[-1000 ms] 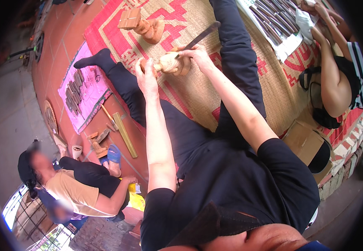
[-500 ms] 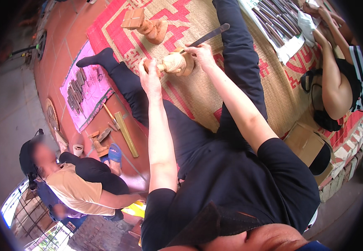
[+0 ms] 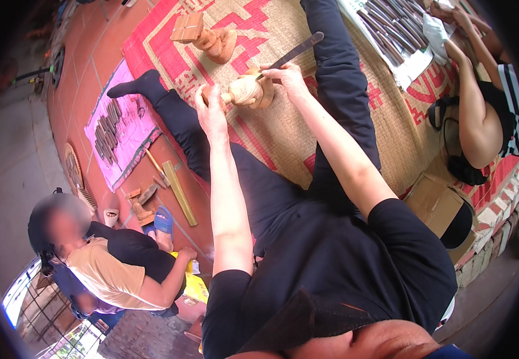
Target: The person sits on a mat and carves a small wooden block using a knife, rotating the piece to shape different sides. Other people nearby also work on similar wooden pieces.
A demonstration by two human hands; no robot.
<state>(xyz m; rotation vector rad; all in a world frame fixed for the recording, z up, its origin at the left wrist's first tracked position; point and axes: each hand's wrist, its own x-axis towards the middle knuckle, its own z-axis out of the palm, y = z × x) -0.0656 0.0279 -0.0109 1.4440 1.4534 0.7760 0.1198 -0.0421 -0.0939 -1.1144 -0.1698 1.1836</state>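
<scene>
A pale wooden carving with a rounded, grooved body is held low over the mat between my legs. My left hand grips its narrow left end, with the fingers closed round it. In my right hand is a long, dark, flat carving tool. Its rounded end points up and to the right, while its other end meets the top of the carving. Whether that working end is a blade or a file, I cannot tell. Just beyond stands a second, browner wooden carving with a square block end.
Under me lies a red and straw woven mat. Several slim tools rest on a pink cloth at left, near a wooden bar and a mallet. A person sits at left; another sits at right by a white cloth of tools.
My hands and the carving stay almost in place, with the left fingers shifted slightly at its end. The person at left has raised a forearm and turned their head.
</scene>
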